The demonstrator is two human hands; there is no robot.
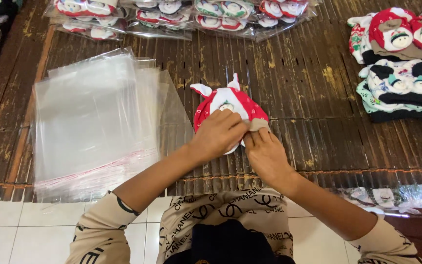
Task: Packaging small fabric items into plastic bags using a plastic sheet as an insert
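We count one red baby hat (228, 105) under our hands, one stack of clear plastic bags (94, 122) to its left, a row of bagged hats (181, 14) along the far edge, and a pile of loose hats (399, 58) at far right. All lie on a dark slatted bamboo mat (313, 93); white floor tiles (6, 234) show nearest us. The hat, at mid-mat, is red with small hearts, white knotted ears and a white face. Our left hand (218, 134) presses it with fingers together; our right hand (267, 156) pinches its beige hem.

Both hands (242, 142) together — (fingers curled)
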